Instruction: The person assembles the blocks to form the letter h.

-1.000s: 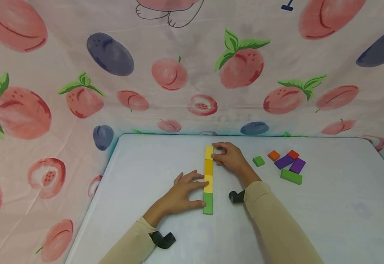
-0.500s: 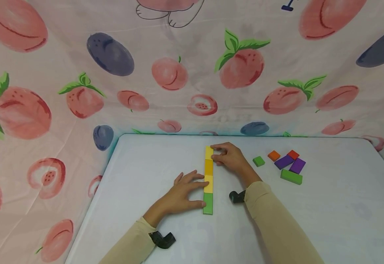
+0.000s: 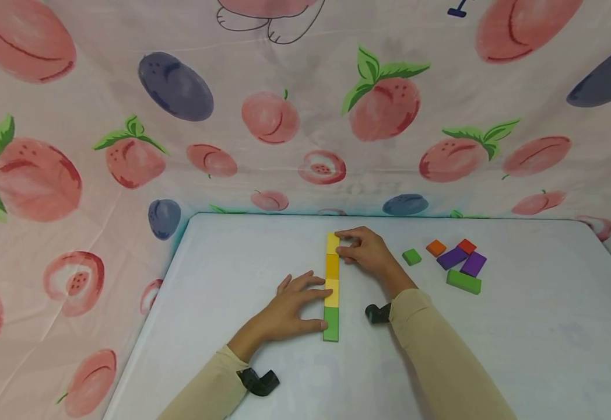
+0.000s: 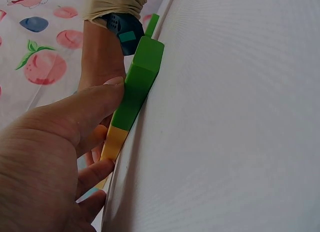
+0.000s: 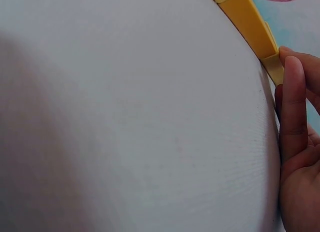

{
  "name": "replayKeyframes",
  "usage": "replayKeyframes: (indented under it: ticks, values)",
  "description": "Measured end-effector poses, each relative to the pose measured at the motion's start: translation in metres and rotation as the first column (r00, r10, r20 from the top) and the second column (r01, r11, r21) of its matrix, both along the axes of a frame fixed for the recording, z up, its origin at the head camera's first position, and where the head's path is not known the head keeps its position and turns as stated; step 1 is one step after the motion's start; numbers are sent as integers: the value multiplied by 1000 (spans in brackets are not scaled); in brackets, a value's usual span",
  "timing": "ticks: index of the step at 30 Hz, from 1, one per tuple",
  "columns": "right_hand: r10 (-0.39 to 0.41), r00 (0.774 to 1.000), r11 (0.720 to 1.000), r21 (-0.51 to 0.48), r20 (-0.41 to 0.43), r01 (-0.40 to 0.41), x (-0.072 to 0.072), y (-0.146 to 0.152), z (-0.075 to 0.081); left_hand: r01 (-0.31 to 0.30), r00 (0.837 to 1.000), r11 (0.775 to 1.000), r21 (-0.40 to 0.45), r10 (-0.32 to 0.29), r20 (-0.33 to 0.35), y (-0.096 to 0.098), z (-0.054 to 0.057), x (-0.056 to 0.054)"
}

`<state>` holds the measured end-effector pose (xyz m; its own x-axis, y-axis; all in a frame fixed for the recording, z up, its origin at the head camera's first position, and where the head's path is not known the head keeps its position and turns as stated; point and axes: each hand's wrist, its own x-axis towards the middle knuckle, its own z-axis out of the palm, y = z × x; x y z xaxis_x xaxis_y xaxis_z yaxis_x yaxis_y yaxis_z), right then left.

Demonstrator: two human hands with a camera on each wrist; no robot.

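A straight row of blocks runs away from me on the white table in the head view. From near to far it holds a green block, a yellow block, an orange-yellow block and a far yellow block. My left hand lies along the row's left side with fingers spread. Its thumb touches the green block and its index finger the nearer yellow one. With thumb and index finger, my right hand holds the far yellow block at its right side and far corner. The right wrist view partly hides this contact.
To the right lie a small green block, an orange block, a red block, two purple blocks and a long green block. A fruit-patterned cloth rises behind the table's far edge.
The right index fingertip has shifted slightly left onto the far yellow block's corner. The left hand and the blocks show no visible movement.
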<state>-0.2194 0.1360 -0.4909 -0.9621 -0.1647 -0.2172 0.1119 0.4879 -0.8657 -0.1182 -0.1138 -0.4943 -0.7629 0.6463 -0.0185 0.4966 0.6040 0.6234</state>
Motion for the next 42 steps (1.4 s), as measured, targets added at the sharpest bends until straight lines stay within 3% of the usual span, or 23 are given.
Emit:
replayKeyframes:
  ticks: [31, 42]
  values:
    - [19, 1000, 999, 40, -18, -18, -2, 1, -3, 0, 1000, 1000, 0, 0, -10, 0, -3, -1]
    - [-5, 1000, 999, -42, -4, 5, -2, 5, -7, -3, 1000, 1000, -5, 3, -7, 0, -4, -2]
